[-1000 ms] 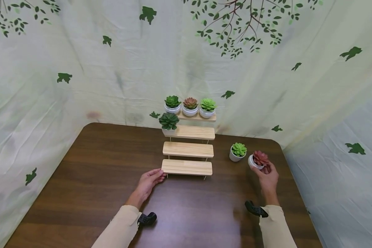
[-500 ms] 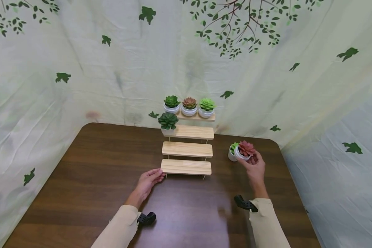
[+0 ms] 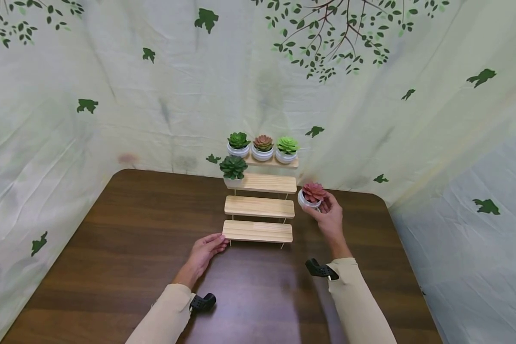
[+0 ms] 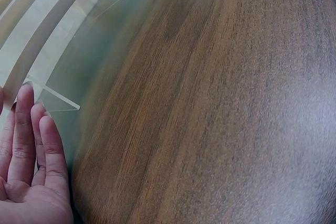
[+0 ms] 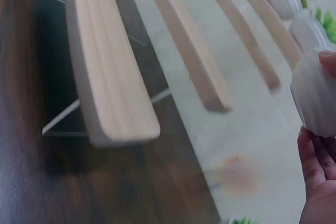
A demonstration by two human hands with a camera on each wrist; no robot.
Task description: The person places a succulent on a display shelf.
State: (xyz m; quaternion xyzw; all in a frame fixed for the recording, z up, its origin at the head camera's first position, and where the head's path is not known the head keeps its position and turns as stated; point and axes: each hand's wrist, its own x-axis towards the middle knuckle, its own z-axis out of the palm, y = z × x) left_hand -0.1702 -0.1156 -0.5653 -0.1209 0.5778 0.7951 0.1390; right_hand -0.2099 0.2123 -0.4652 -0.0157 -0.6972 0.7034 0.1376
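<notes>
My right hand (image 3: 330, 222) grips a white pot with a red succulent (image 3: 314, 192), held up beside the right end of a wooden tiered shelf (image 3: 259, 207). In the right wrist view, thumb and fingers are round this white pot (image 5: 315, 95). My left hand (image 3: 204, 253) holds the left end of the lowest tier, thumb and fingertips at its corner; the left wrist view shows those fingers (image 4: 23, 140) by the tier's end. A dark green succulent (image 3: 233, 168) stands at the left of the second tier from the top.
On the top tier stand a green succulent (image 3: 239, 141), a brownish-pink one (image 3: 263, 143) and a light green one (image 3: 287, 145). Another green plant (image 5: 242, 221) peeks in at the right wrist view's bottom. A leaf-printed cloth (image 3: 189, 95) hangs behind the brown table (image 3: 112, 253).
My right hand has carried the red succulent leftward, past the light green potted plant, to the shelf's right side. That plant is now hidden behind the hand. The left hand stays put.
</notes>
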